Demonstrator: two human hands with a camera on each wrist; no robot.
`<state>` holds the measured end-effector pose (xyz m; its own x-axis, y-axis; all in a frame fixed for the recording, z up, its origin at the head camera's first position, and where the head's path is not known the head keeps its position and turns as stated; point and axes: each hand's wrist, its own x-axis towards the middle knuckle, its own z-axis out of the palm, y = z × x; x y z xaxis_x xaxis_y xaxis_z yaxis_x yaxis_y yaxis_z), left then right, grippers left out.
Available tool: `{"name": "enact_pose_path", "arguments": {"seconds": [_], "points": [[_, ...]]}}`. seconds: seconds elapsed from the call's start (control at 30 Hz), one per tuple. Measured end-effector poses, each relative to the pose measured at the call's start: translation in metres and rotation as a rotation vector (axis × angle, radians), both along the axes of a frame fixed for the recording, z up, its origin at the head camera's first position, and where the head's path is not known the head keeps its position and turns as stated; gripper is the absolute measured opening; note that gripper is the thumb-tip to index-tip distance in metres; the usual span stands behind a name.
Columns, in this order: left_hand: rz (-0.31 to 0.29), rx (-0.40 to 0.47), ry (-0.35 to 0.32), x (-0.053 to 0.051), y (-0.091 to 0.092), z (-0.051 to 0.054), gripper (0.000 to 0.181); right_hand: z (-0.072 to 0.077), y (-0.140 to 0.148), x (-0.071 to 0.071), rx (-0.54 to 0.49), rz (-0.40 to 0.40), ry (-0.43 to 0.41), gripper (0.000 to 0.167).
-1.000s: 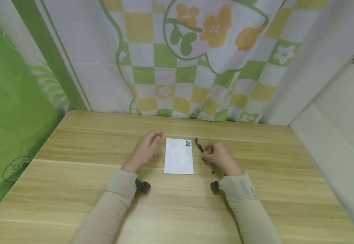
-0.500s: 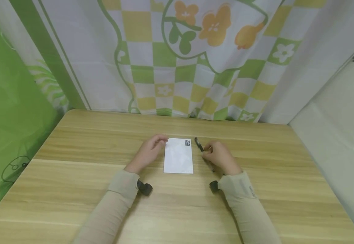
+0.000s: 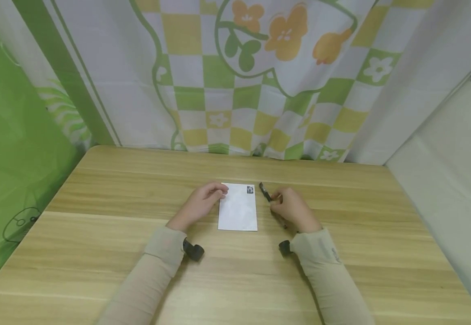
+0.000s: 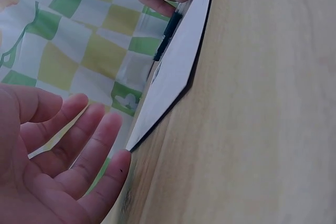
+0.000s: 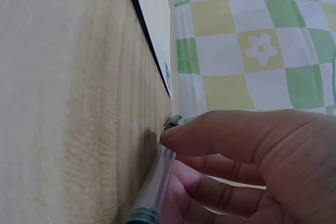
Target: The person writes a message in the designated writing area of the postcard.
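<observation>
A white rectangular pad (image 3: 237,210) with a small dark picture in its top right corner lies on the table. In the left wrist view, the white pad (image 4: 173,72) shows a dark underside edge. My left hand (image 3: 205,202) hovers at its upper left corner, fingers relaxed and holding nothing; whether the little finger touches the corner I cannot tell. Right of the pad, my right hand (image 3: 293,207) pinches a pen (image 3: 265,192) between thumb and fingers. Its clear barrel shows in the right wrist view, where the right hand (image 5: 236,161) covers part of the pen.
The wooden table (image 3: 235,284) runs back to a checked curtain (image 3: 235,99). A green cloth (image 3: 20,135) hangs at the left, with a thin black cable (image 3: 18,223) by the table's edge. A white wall (image 3: 454,171) stands at the right.
My left hand has moved right and slightly nearer, from beside the pad to over its upper left corner. My right hand keeps its place at the pen, which has barely shifted.
</observation>
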<state>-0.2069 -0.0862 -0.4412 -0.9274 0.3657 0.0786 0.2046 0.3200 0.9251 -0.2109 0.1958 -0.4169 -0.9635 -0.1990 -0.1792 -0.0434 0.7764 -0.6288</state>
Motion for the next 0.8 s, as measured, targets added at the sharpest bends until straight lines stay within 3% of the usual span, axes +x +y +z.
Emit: {"name": "enact_pose_path", "arguments": {"seconds": [0.4,0.8], "points": [[0.028,0.087,-0.136,-0.0005,0.0028,-0.0004,0.03,0.0027,-0.0049,0.0016,0.006,0.025,0.056,0.027],[0.022,0.121,-0.187,0.0013,0.0053,0.0012,0.03,0.0049,-0.0083,0.0046,-0.069,0.069,0.08,0.022]]}}
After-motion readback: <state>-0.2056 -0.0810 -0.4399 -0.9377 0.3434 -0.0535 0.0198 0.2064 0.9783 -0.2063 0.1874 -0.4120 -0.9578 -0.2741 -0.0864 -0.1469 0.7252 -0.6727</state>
